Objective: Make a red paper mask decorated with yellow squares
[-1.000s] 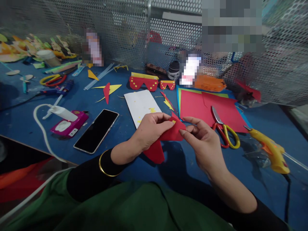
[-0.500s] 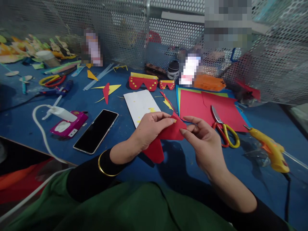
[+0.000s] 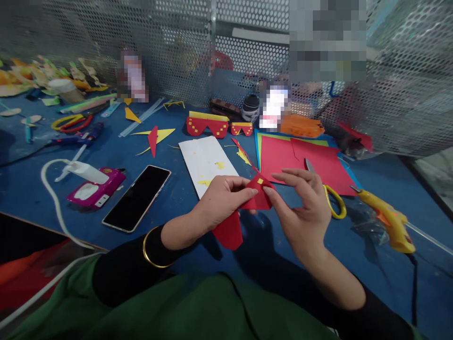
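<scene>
My left hand (image 3: pixel 221 200) pinches a red paper piece (image 3: pixel 230 231) between thumb and fingers, its lower lobe hanging below the palm. On the piece's upper part sits a small yellow square (image 3: pixel 260 181). My right hand (image 3: pixel 300 203) touches the right side of the red paper with its thumb, the other fingers raised and bent. Behind my left hand lies a white sheet (image 3: pixel 208 158) with yellow paper bits (image 3: pixel 220 165) on it. Further back stand two red mask shapes, a larger one (image 3: pixel 207 127) and a smaller one (image 3: pixel 241 128), both with yellow squares.
Scissors (image 3: pixel 335 203) lie partly behind my right hand, near red sheets (image 3: pixel 314 163). A yellow glue gun (image 3: pixel 389 219) rests at the right. On the left are a black phone (image 3: pixel 138 198), a purple power strip (image 3: pixel 95 189) and a white cable (image 3: pixel 53 198).
The yellow square now shows fully on the red paper, with my left thumb lower beside it. My right hand has moved inward over the scissors. The view has shifted slightly.
</scene>
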`<state>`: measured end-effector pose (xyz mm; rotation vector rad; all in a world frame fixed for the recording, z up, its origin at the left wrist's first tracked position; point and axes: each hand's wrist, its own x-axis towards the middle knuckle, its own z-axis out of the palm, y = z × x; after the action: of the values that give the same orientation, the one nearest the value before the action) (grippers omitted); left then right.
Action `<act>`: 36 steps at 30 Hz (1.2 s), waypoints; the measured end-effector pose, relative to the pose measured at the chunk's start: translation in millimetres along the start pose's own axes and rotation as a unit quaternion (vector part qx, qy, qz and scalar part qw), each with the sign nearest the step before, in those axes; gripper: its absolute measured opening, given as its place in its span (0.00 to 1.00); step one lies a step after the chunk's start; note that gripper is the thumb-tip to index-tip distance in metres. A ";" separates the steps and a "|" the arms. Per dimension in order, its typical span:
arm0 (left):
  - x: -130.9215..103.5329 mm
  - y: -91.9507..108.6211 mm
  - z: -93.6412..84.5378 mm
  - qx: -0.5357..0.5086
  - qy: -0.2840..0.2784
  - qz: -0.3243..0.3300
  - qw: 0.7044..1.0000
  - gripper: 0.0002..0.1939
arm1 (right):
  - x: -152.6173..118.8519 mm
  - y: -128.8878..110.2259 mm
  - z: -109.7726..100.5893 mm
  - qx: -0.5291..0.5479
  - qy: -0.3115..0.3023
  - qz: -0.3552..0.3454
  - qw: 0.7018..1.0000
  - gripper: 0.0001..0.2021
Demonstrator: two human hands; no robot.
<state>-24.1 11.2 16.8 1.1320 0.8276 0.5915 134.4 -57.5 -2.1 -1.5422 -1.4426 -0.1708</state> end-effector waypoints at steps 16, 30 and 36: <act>-0.7 -4.7 4.0 0.103 0.015 0.069 0.992 0.08 | 0.2 1.5 3.2 -0.093 0.017 -0.118 0.988 0.02; -2.9 -3.4 5.5 0.093 0.015 0.056 0.994 0.08 | -2.3 0.0 3.7 -0.088 0.003 -0.101 0.991 0.02; -1.5 -1.3 5.0 -0.031 0.012 -0.021 0.999 0.06 | 3.6 -4.9 -6.5 -0.078 0.024 -0.110 0.991 0.04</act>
<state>-20.8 6.8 16.9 1.0500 0.8457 0.5938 134.6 -60.4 6.3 -1.4890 -1.5902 -0.4602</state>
